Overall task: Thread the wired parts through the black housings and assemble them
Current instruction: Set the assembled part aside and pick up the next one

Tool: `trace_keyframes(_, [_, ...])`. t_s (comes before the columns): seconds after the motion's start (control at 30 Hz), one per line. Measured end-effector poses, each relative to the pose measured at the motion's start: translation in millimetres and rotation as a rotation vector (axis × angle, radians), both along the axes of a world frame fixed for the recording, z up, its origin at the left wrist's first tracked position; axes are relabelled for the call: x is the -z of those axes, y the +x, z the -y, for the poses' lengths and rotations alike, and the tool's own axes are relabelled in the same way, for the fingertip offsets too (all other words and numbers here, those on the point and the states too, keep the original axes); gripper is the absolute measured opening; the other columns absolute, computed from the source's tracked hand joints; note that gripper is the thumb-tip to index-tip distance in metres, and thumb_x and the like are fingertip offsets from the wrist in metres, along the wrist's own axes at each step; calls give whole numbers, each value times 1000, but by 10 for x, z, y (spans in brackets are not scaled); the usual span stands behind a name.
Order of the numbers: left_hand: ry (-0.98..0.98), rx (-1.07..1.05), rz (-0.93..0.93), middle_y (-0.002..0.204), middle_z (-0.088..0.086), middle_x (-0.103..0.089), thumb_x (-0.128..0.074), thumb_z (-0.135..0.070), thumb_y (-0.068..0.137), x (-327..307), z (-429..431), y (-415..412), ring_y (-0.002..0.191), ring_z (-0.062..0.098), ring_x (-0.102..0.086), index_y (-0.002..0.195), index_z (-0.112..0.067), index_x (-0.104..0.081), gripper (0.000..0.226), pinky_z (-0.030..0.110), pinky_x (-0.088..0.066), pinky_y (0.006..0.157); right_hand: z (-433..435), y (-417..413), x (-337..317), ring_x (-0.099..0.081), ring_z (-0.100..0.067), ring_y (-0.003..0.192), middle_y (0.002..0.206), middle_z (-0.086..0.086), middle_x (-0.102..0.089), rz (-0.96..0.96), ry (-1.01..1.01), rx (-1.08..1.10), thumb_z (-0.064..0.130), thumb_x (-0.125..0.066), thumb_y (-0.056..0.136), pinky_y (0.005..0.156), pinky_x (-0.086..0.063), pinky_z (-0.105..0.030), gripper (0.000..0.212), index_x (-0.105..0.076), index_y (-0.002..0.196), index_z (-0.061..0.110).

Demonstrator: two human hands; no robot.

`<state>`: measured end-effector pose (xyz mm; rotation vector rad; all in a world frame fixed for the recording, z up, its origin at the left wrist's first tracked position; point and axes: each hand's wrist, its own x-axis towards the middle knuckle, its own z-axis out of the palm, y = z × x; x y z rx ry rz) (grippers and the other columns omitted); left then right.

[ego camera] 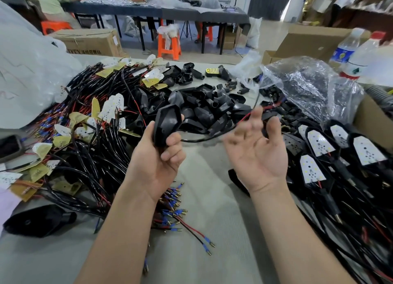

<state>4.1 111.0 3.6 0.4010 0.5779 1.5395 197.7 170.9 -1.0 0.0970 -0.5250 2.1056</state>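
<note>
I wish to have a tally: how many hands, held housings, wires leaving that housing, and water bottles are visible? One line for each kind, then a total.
Hands: 2, left hand and right hand
Housing gripped by the left hand: 1
Wire leaving it: 1
Bottles: 2, blue-label bottle and red-cap bottle
Total: 6

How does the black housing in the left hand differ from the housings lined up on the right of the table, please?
The held housing is raised off the table, gripped by the left hand; the row housings lie on the table. The held housing shows only its plain black shell; the row housings lie face up with white LED boards seated in them. Both are black with a black cable trailing out.
</note>
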Motion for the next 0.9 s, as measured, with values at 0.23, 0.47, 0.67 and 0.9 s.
trace_keyframes(0.23, [-161, -106, -171, 58, -4, -38, -38, -40, 109, 49, -27, 4, 35, 6, -25, 89, -19, -57, 35, 20, -30, 34, 16, -309, 12, -72, -7, 99, 103, 2, -79, 1130, 316, 766, -12, -56, 79, 87, -55, -29, 51, -73, 115, 20])
trace_keyframes(0.47, [-311, -135, -613, 52, -1, -46, -49, -49, 103, 109, 0, 22, 34, 11, -26, 73, -21, -67, 45, 22, -27, 36, 169, -535, 107, -66, -2, 73, 81, 15, -72, 1305, 677, 705, 13, -74, 81, 73, -52, -23, 27, -76, 99, 32])
trace_keyframes(0.67, [118, -60, -631, 101, 15, -72, -60, -11, 86, 114, -17, 32, 91, 26, -67, 130, -13, -68, 44, 36, -55, 89, 159, -543, 110, -55, -20, 43, 57, -12, -67, 1374, 400, 624, 45, -55, 92, 52, -40, -32, 46, -69, 63, 13])
trace_keyframes(0.9, [105, 6, -270, 121, 10, -70, -60, -18, 90, 140, -28, -87, 108, 22, -70, 136, -13, -61, 47, 36, -58, 95, 96, -528, 74, -57, -18, 58, 60, 0, -67, 1590, 513, 703, 41, -48, 99, 61, -42, -32, 47, -69, 70, 11])
